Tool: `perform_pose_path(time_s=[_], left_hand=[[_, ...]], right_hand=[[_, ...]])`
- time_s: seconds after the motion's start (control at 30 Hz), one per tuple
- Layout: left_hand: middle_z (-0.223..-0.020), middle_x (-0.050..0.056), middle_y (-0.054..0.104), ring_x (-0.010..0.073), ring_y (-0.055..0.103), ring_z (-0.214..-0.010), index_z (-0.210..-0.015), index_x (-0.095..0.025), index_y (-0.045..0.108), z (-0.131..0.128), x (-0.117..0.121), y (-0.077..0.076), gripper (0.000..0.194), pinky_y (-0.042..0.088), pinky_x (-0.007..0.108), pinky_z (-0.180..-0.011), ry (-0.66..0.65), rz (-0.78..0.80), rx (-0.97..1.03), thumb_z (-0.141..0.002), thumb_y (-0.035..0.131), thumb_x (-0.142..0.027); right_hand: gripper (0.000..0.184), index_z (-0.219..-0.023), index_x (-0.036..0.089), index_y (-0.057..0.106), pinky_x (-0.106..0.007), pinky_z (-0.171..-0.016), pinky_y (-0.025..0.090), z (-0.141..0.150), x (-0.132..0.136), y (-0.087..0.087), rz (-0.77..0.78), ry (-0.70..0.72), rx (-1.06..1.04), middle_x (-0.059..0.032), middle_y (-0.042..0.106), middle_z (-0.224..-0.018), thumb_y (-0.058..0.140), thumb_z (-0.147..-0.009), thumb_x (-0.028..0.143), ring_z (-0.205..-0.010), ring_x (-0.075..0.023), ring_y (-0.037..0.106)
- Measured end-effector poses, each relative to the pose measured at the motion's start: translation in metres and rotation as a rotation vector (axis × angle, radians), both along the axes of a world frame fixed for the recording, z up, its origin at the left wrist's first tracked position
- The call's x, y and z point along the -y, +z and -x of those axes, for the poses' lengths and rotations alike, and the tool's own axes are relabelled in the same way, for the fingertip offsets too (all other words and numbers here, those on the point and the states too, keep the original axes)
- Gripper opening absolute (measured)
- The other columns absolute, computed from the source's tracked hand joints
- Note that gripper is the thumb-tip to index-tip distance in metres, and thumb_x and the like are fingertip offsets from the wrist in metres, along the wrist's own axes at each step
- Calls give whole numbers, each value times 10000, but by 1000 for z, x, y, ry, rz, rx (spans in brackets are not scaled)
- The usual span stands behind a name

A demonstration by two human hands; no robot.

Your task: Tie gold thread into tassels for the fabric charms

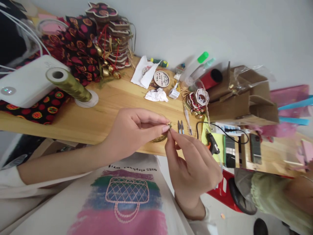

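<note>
My left hand [137, 127] and my right hand [193, 160] meet over the table's front edge, fingertips almost touching. Thumb and forefinger of each are pinched on a small knotted bit of olive-gold cord [170, 125]; its fine detail is hidden by the fingers. Below them, a curved bundle of thin olive strands [158, 139] shows beneath the left fingers. Just right of the fingertips lie small dark-bladed thread snips [180, 126], with a clear-handled pen-like tool [187, 119] beside them. To the left stands a spool of olive cord [73, 86], tilted in view.
A white device [31, 81] and patterned dark fabric [75, 52] lie left, near stacked ornaments with bells [117, 42]. Further right are a round printed tag [161, 79], crumpled tissue [156, 95], a cardboard box [234, 107] and a black glue gun [212, 143]. Another person's sleeve [266, 192] shows at right.
</note>
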State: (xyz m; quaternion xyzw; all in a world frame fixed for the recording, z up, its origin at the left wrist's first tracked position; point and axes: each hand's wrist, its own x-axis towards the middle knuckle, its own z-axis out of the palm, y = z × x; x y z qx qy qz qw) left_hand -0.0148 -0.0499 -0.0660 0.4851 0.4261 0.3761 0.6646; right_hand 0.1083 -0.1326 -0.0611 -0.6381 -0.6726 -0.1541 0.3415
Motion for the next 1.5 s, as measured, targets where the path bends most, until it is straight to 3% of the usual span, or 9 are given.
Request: perform_pose_path(time_s=[0.23, 0.43, 0.63, 0.83, 1.13, 1.5], left_hand=[[-759, -56, 798, 130, 764, -731, -733, -230, 779, 1, 1, 3, 136, 630, 162, -679, 12, -11, 21, -684, 789, -103], [-774, -63, 799, 127, 764, -750, -749, -245, 780, 3, 1, 2, 139, 631, 160, -690, 9, -30, 24, -694, 796, -119], [-784, -79, 797, 99, 752, -758, -749, -272, 778, 3, 2, 2, 142, 613, 138, -719, 35, -155, -18, -713, 792, -136], [-841, -75, 799, 133, 749, -811, -783, -311, 779, 4, 5, 0, 116, 613, 211, -781, 46, -252, -102, -751, 793, -200], [-827, -66, 799, 147, 751, -801, -789, -280, 782, 4, 4, 0, 110, 626, 239, -774, 48, -236, -69, -758, 773, -175], [-767, -62, 796, 142, 764, -729, -759, -274, 793, 1, 3, -5, 185, 649, 185, -680, 101, -228, 56, -697, 795, -100]], right_hand=[[152, -932, 200, 698, -245, -617, 549, 2, 4, -2, 3, -42, -153, 21, 751, -766, 724, -821, 99, -648, -115, 680], [178, -925, 224, 691, -221, -530, 513, 0, 5, -1, 53, 5, -373, 42, 721, -743, 698, -816, 84, -561, -91, 610], [226, -1015, 234, 682, -241, -602, 519, 5, 4, -6, 96, 9, -635, 22, 720, -852, 714, -819, 127, -691, -109, 635], [243, -1020, 229, 670, -235, -617, 538, 14, -3, -14, 24, -8, -784, 12, 718, -868, 728, -803, 135, -731, -118, 653], [228, -991, 221, 690, -257, -638, 552, 16, -8, -17, -141, 12, -589, 5, 718, -832, 686, -834, 56, -777, -138, 674], [163, -938, 188, 669, -253, -698, 548, 16, -7, -14, -95, 9, -505, 4, 697, -824, 634, -875, 42, -820, -126, 647]])
